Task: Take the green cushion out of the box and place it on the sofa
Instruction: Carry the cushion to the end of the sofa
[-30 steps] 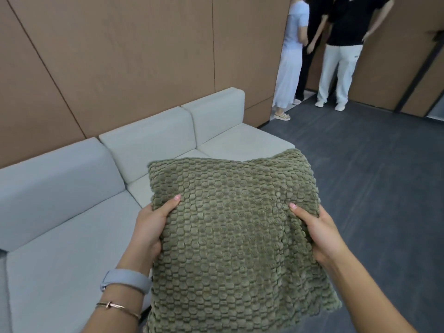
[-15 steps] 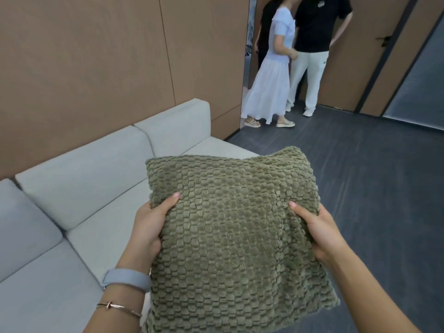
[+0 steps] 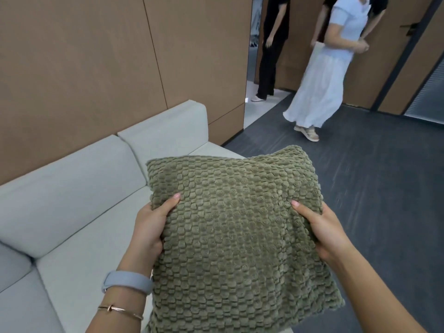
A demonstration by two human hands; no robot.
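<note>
The green cushion [image 3: 237, 239], a square one with a raised honeycomb weave, is held up in the air in front of the person, clear of any surface, its far edge hanging over the near corner of the sofa [image 3: 79, 203] seat. The left hand [image 3: 150, 227] clasps the cushion's left edge, thumb pressed flat on the top face and the other fingers hidden beneath. The right hand [image 3: 322, 229] grips the cushion's right edge the same way, thumb on top, fabric bunched slightly under it. On the left wrist, just behind the cushion's near left corner, sit a pale blue band [image 3: 127, 282] and a thin rose-gold bracelet [image 3: 120, 311]. The sofa, light grey with separate back cushions, runs to the left of the cushion against a brown panelled wall [image 3: 96, 56]. To the right of the cushion lies dark grey carpet [image 3: 372, 176]. Well beyond the cushion, near a doorway, stand a person in a long white skirt [image 3: 319, 92] and another in black clothes [image 3: 271, 56].
</note>
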